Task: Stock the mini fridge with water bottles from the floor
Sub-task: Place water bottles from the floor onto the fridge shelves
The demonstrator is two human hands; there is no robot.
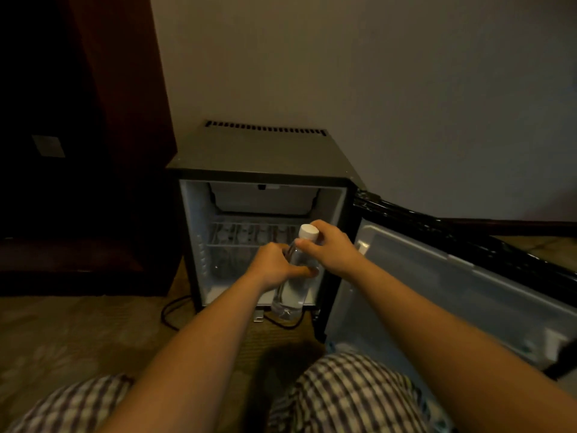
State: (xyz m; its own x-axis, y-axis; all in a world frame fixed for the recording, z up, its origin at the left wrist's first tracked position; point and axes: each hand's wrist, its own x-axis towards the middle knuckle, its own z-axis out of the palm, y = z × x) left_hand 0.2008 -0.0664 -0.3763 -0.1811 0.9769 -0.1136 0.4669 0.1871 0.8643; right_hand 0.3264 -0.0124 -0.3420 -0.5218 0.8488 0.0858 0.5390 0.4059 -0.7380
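A clear water bottle [290,295] with a white cap is held upright in front of the open mini fridge [259,151]. My left hand [274,265] wraps around the bottle's middle. My right hand [331,248] grips its neck just under the cap. The bottle's base hangs near the fridge's lower front edge, above the carpet. Inside the fridge a wire shelf [249,237] crosses the middle, and some clear shapes, maybe bottles, stand dimly behind and below it.
The fridge door [452,285] is swung open to the right, its inner racks facing me. A dark wooden cabinet [93,151] stands left of the fridge. A black cable [170,310] loops on the carpet. My checked-short knees fill the bottom.
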